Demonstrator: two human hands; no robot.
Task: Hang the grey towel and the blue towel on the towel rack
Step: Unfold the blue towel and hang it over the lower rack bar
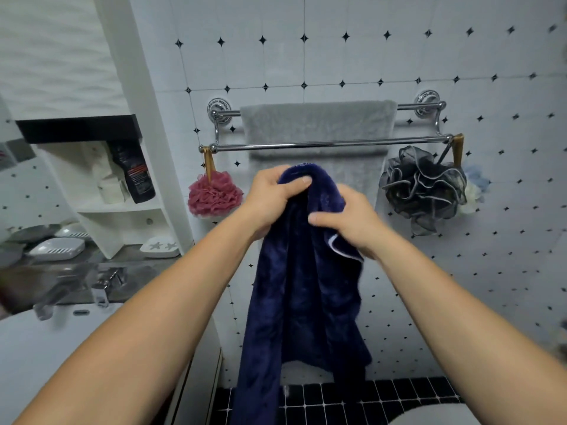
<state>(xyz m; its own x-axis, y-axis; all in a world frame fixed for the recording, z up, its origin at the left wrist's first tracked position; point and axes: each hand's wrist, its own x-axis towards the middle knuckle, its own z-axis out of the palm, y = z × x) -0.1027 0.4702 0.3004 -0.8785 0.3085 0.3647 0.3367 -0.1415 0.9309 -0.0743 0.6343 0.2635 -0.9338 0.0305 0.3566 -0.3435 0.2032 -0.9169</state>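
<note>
A chrome double-bar towel rack (pixel 306 145) is fixed to the tiled wall ahead. The grey towel (pixel 316 124) hangs over its back bar, draped down behind the front bar. The dark blue towel (pixel 300 286) is bunched at its top and hangs long towards the floor, just below the front bar. My left hand (pixel 273 197) grips the bunched top of it, thumb over the fold. My right hand (pixel 346 219) clutches it a little lower, on the right side, near a white-edged hem.
A pink bath puff (pixel 214 194) hangs from the rack's left end and a grey one (pixel 426 185) from its right end. At left stand a white shelf unit with a black bottle (pixel 132 170), soap dishes (pixel 58 248), a tap (pixel 101 289) and a basin. Black floor tiles lie below.
</note>
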